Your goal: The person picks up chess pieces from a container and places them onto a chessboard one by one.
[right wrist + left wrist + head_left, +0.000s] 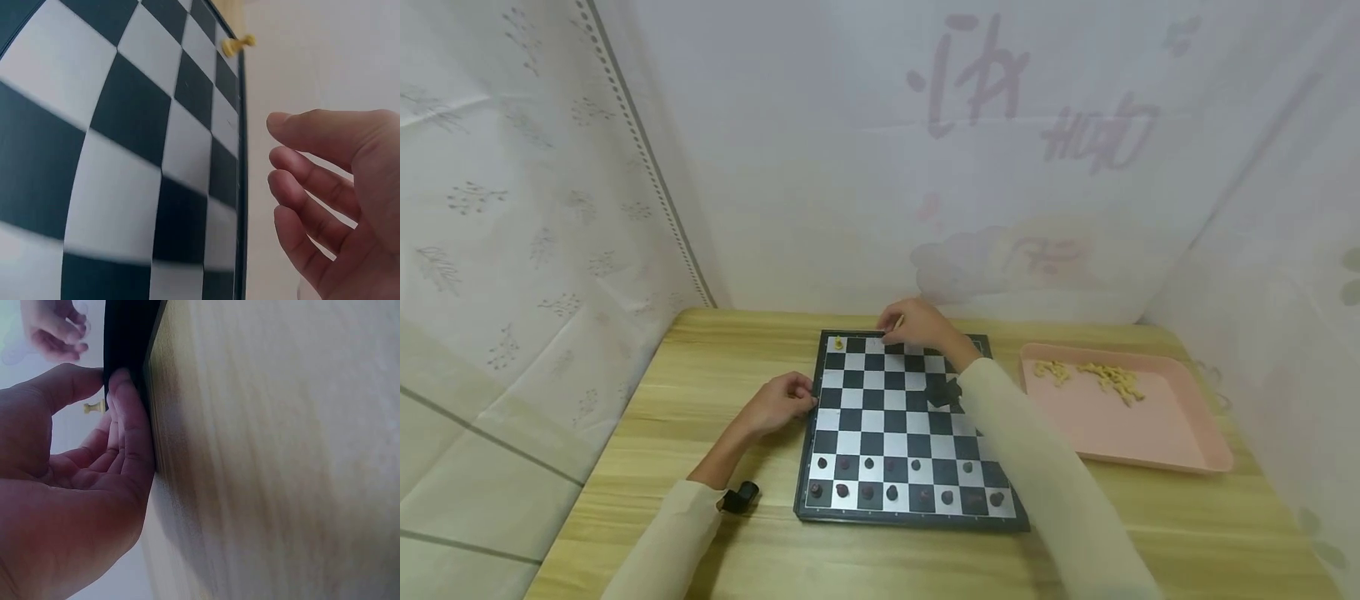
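My left hand (778, 403) holds the left edge of a black-and-white chessboard (874, 398); in the left wrist view its thumb is at the upper rim and its fingers lie along the side. Over the board's far edge is my right hand (917, 323), its fingers loosely bent. In the right wrist view, nothing shows between the thumb (312, 128) and fingers. One yellow chess piece (838, 342) stands in the far left corner square. Dark chess pieces (892, 492) stand in the two rows nearest me.
On the right, a pink tray (1157, 442) contains a loose pile of yellow chess pieces (1112, 379). A black wrist camera (739, 497) sits by the left cuff, and another dark device (942, 390) hangs over the board beside the right sleeve. White curtains stand behind the wooden table (730, 358).
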`<state>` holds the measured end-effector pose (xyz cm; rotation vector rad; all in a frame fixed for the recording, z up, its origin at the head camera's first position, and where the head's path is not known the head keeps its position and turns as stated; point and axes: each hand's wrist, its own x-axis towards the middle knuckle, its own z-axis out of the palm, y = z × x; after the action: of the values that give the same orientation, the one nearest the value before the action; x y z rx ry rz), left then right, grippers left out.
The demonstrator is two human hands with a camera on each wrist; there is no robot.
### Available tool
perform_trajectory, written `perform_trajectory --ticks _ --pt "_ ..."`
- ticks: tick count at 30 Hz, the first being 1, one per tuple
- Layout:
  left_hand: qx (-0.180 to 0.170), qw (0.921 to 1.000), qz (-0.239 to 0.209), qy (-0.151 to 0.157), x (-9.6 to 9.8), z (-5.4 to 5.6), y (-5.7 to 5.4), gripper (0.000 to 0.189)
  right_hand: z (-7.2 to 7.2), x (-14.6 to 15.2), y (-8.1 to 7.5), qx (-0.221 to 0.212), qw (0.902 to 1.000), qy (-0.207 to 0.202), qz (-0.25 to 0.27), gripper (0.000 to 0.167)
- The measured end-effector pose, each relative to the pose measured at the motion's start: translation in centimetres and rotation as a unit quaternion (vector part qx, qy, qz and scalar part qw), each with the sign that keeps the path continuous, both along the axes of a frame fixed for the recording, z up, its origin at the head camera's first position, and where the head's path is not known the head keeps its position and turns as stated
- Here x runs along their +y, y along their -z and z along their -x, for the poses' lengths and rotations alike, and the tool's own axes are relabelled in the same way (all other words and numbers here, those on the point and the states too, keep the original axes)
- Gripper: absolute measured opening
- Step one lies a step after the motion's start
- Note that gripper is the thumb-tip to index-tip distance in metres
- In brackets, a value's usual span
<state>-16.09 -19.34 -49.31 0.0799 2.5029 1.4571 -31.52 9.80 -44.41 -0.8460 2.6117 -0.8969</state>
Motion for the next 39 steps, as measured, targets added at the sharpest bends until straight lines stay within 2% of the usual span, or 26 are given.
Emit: perform_trajectory --ticks 5,10,18,25,29,32,39 --pt "-0.002 1.0 0.003 -0.001 0.0 0.0 -0.1 0.026 -0.2 3.0 -0.2 -0.002 0.9997 0.019 0.018 0.024" --pt "-0.002 1.0 0.002 0.002 -0.1 0.0 0.0 0.027 -0.4 5.8 -0.3 0.017 0.999 0.023 0.034 0.025" --pt "-0.005 1.0 -0.001 -0.002 -0.4 0.0 0.0 0.025 -1.0 10.4 0.0 0.043 0.9976 0.05 0.021 0.024" --pt "-0.007 0.9999 -0.013 0.004 -0.4 0.0 0.4 0.025 -3.4 14.6 -0.7 0.055 0.993 0.094 0.045 0.02" --pt "-0.003 0.9999 -0.015 0.004 -0.4 0.0 0.6 0.025 -4.9 17.4 -0.8 0.07 0.99 0.116 0.041 0.02" --pt "-0.004 0.9998 -0.018 0.002 -0.4 0.0 0.6 0.025 -5.8 19.7 -0.4 0.086 0.9873 0.127 0.04 0.02" --pt "-0.004 0.9999 -0.016 0.002 -0.4 -0.1 0.5 0.024 -7.9 25.3 0.3 0.069 0.9822 0.172 0.028 0.026"
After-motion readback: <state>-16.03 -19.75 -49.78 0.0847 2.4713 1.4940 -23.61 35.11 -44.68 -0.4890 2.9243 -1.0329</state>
